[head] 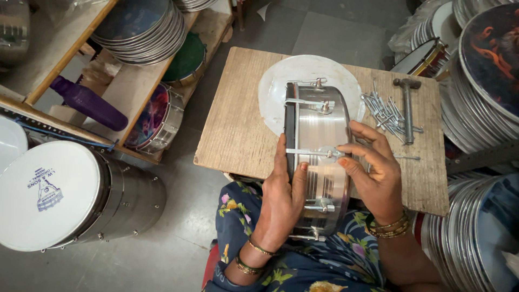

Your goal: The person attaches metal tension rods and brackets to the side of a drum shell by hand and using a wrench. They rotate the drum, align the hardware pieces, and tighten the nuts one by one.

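Note:
A shiny metal drum shell stands on its edge on a small wooden table, resting over a white round drum skin. My left hand grips the shell's left rim, thumb across the metal. My right hand pinches a tension rod that lies across the shell, at its lug. Other rods and lugs show along the shell. Both wrists wear gold bangles.
Several loose metal rods and a metal hammer-shaped tool lie on the table's right side. A large steel drum with a white head lies on the floor at left. Stacked rims and drum frames fill shelves at left and right.

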